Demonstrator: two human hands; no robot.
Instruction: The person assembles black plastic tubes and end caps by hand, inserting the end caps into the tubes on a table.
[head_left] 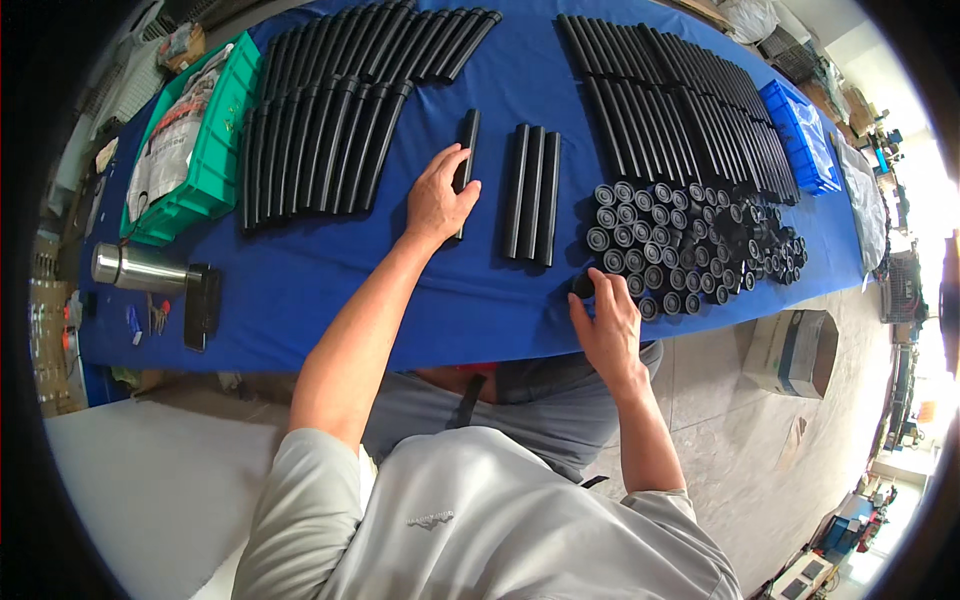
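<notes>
My left hand (440,198) is closed around a single black tube (470,132) lying lengthwise on the blue-covered table. To its right lie three plain black tubes (533,195), side by side. My right hand (608,325) is at the table's near edge, with thumb and forefinger pinching a small black round cap (583,285), partly hidden by the fingers. Just beyond it spreads a crowd of black round caps (655,235), most with ringed faces up. Rows of black tubes with wider collars at their far ends (330,150) lie on the left.
Many plain black tubes (680,120) fill the far right, with a blue bin (815,165) beside them. A green crate (215,165) holding a printed bag stands at left. Nearer are a steel flask (140,270), a dark phone (202,308) and keys (158,315). A cardboard box (790,352) sits on the floor.
</notes>
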